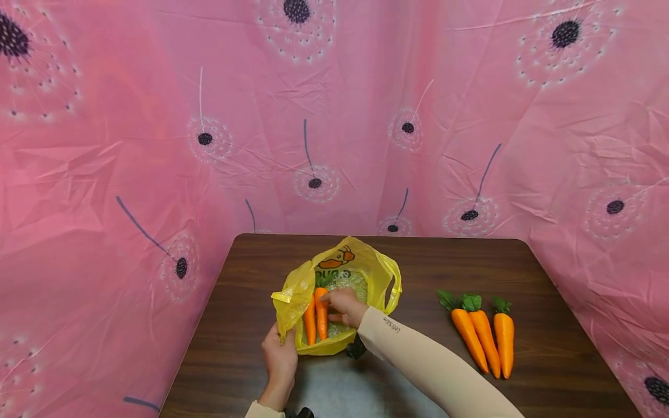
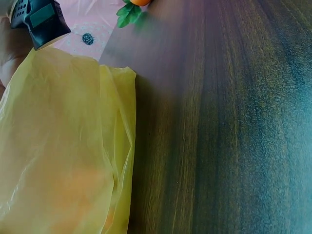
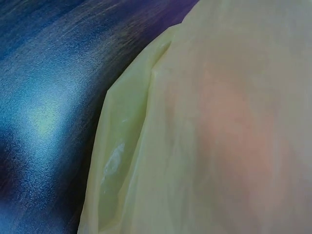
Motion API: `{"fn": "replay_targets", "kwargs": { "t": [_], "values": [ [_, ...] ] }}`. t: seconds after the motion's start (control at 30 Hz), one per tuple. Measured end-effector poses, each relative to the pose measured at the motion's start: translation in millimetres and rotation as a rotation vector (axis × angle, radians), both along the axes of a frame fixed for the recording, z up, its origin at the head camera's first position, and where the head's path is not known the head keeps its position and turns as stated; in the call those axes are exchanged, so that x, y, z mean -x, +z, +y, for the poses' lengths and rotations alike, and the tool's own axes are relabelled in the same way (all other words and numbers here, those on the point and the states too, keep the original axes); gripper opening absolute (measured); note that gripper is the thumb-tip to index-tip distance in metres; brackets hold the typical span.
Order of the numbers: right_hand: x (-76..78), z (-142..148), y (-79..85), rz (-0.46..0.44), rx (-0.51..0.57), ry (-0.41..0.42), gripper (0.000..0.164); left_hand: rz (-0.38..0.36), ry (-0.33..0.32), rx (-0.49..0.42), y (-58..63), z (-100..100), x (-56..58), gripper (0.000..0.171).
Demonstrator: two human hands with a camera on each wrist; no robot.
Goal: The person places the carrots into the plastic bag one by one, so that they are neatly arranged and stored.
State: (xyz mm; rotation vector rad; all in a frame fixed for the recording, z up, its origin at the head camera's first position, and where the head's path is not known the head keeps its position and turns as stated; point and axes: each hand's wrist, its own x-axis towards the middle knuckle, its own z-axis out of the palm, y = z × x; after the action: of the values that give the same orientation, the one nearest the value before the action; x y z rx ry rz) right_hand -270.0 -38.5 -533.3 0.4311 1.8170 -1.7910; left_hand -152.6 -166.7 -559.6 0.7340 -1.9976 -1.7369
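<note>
- Carrots (image 1: pixel 321 316), two of them, lie side by side inside the yellow plastic bag (image 1: pixel 299 284), leafy ends toward its far wall.
- Right hand (image 1: pixel 349 305) reaches inside the bag, fingertips at the upper part of the right-hand carrot; whether they pinch it, I cannot tell.
- Left hand (image 1: pixel 279 354) pinches the bag's near left edge.
- Bag stands with its mouth open, a duck print (image 1: pixel 337 258) showing on the inside of its far wall.
- Three more carrots (image 1: pixel 484 339) lie close together on the wooden table (image 1: pixel 554 354), right of the bag.
- Pink flowered cloth (image 1: pixel 360 87) hangs behind.
</note>
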Motion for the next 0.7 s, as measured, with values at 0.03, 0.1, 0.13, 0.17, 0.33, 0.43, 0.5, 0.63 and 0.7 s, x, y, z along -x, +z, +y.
{"fn": "replay_targets", "kwargs": {
  "t": [0.03,0.1,0.13,0.17,0.33,0.43,0.5,0.63,0.7],
  "values": [
    [-0.2,0.0,0.7,-0.008,0.018,0.006,0.044,0.001,0.0,0.005,0.2,0.0,-0.1,0.028],
    [-1.0,0.6,2.5,-0.02,0.055,0.022,0.047,0.006,-0.004,0.011,0.3,-0.1,-0.4,0.028],
    [-1.7,1.0,3.6,-0.021,0.068,0.033,0.048,0.01,-0.005,0.013,0.6,0.0,-0.6,0.028],
    [-2.5,1.9,5.0,-0.021,0.081,0.044,0.047,0.013,-0.007,0.017,0.8,0.1,-0.5,0.028],
    [-9.9,8.1,17.4,0.009,0.071,0.077,0.048,0.017,-0.003,0.003,1.4,0.1,-1.0,0.027],
    [-16.2,11.8,28.2,0.057,0.06,0.095,0.048,0.016,-0.008,-0.004,2.8,1.0,-1.5,0.028],
    [-20.9,13.5,36.2,0.099,0.062,0.121,0.044,0.014,-0.01,-0.004,4.1,1.5,-2.0,0.028],
    [-33.1,17.4,53.5,0.149,0.095,0.167,0.045,0.013,-0.012,-0.006,5.7,3.1,-2.9,0.029],
    [-40.3,19.7,63.4,0.17,0.115,0.194,0.047,0.008,-0.011,-0.004,5.4,3.9,-3.2,0.028]
  ]
}}
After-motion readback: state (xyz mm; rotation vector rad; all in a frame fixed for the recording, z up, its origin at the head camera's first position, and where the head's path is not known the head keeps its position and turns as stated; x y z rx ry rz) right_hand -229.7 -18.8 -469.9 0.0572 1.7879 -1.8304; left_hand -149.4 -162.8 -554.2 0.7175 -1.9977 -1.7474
